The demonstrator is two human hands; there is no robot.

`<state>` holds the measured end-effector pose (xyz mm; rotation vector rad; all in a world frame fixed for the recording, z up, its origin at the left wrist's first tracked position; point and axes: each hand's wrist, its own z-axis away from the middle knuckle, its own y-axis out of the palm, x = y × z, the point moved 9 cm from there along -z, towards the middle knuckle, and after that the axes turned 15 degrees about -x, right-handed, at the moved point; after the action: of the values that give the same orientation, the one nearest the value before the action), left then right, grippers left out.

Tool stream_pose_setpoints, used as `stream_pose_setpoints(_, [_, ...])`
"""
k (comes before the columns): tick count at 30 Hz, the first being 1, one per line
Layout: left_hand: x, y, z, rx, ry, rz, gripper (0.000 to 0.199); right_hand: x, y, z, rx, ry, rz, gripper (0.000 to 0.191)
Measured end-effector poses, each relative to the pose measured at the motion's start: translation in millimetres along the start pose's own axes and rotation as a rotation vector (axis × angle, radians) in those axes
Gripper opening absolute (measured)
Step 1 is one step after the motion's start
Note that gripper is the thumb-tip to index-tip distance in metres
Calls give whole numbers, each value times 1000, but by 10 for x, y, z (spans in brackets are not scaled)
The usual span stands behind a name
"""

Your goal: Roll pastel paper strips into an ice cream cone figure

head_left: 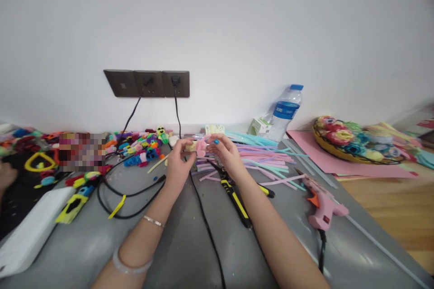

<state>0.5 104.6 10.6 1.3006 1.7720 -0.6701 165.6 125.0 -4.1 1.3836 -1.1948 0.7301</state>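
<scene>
Craft piece [201, 148], pink and pale yellow, centre of frame, held up above the table [172, 253]. Left hand [176, 165]: thumb and fingers closed on the yellow end; silver bracelet [154, 221] and pale bangle [132, 265] on the arm. Right hand [228, 156]: fingertips pinched on the pink part; blue nail showing. Pliers [236, 202], yellow and black, lower centre, partly covered by the right forearm. Strips [267, 161] in pink, purple and turquoise, a loose pile right of centre, behind and beside the right hand. Glue gun [323, 212], pink, lower right, on its side, nozzle toward the strips, black cord below. Bottle [285, 115], blue cap and label, upper right of centre, tilted; small box [259, 127], white and green, just left of it. Basket [318, 139], far right, filled with flowers [340, 136], on pink paper [303, 144]. Sockets [122, 85], dark, three panels, upper left of centre on the wall, two plugs in. Cable [206, 222], black, running down lower centre; second cable [101, 198], looped, left, with yellow tag [117, 207]. Fuzzy figures [142, 153], multicoloured, left of centre. White slab [37, 226], lower left. Another person's hand [7, 175], blurred, left edge
</scene>
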Motion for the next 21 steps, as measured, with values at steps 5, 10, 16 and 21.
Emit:
stream_pose_setpoints(5, [-153, -17, -8, 5, 200, -184, 23, 17, -7, 8, -4, -22, 45, 38])
stream_pose_setpoints(10, [-235, -23, -13, -14, 286, -325, 24, 81, -4, 11, -4, -96, 159, 32])
stream_pose_setpoints(16, [-294, -19, -8, -27, 325, -340, 27, -1, 60, 17, 61, -52, 109, 34])
stream_pose_setpoints(21, [-295, -8, -6, -16, 328, -329, 26, 6, 97, 37, 93, -57, 98, 32])
